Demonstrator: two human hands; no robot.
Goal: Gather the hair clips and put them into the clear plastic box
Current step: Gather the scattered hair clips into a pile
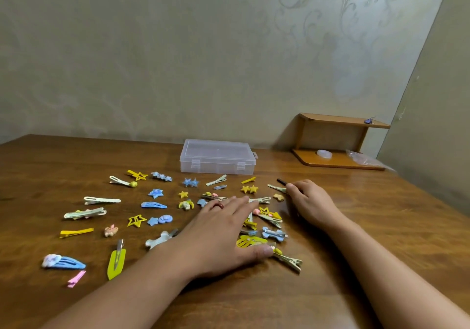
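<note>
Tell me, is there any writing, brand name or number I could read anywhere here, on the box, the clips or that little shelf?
None can be read.
Clear plastic box: lid and walls plain, no label in view.
Hair clips: only colours and shapes such as stars, no lettering.
Wooden shelf: bare wood; the small items on it are too small and blurred to tell.
Wall: a scrolled ornament, no words.
</note>
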